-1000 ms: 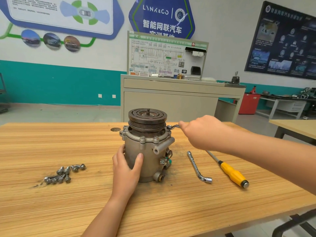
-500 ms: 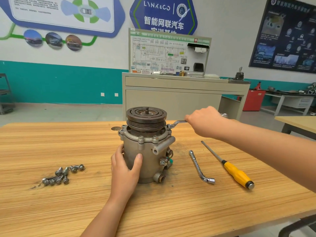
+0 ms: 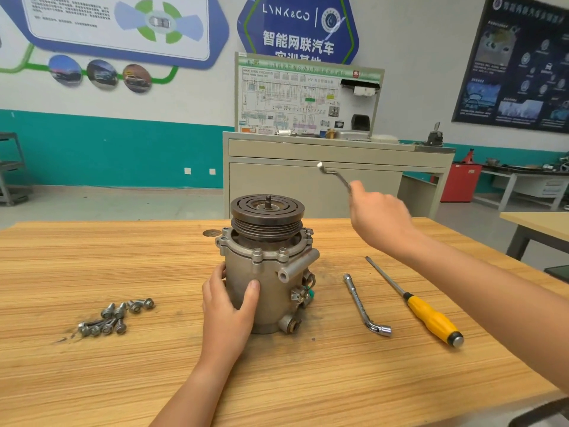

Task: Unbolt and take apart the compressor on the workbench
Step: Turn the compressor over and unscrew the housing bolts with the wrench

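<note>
On workbench [image 3: 92,380], left grip [image 3: 226,315] clasps compressor [image 3: 274,272]; right grip [image 3: 380,220] clenches wrench [image 3: 334,175] aloft, clear of it.

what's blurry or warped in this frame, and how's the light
Head view: right hand and the wrench it grips are motion-blurred; compressor and left hand are sharp; wide-angle lens bends lines near the frame edges; light soft and even, shadows on the workbench faint.
</note>
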The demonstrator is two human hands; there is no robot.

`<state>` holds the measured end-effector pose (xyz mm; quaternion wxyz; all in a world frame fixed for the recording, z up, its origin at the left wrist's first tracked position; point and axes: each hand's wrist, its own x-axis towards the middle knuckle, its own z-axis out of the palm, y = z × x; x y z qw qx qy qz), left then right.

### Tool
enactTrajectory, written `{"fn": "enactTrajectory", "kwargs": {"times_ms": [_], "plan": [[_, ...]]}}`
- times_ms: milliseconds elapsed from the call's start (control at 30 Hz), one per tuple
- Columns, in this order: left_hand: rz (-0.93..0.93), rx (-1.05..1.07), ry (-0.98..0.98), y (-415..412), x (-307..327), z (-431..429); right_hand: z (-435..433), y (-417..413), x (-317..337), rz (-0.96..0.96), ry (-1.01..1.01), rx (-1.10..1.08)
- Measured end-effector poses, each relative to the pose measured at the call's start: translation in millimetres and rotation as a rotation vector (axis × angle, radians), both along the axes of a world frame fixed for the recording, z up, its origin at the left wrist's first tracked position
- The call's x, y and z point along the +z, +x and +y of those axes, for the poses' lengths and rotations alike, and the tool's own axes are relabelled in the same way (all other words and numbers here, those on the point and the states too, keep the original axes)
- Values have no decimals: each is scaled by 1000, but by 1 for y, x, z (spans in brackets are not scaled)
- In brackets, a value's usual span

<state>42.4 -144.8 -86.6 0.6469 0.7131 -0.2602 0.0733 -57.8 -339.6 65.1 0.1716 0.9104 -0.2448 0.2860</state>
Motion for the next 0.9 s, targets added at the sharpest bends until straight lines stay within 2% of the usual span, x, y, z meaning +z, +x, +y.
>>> {"fn": "enactTrajectory", "kwargs": {"times_ms": [167, 367, 600, 900], "plan": [[24, -7, 9, -2, 1, 1, 29, -34, -8, 301, 147, -19], [48, -13, 5, -3, 2, 2, 41, -35, -12, 342, 133, -7], [44, -20, 1, -3, 3, 1, 56, -25, 2, 523, -201, -22], [44, -16, -9, -2, 3, 1, 65, -23, 18, 647, -306, -46]]}}
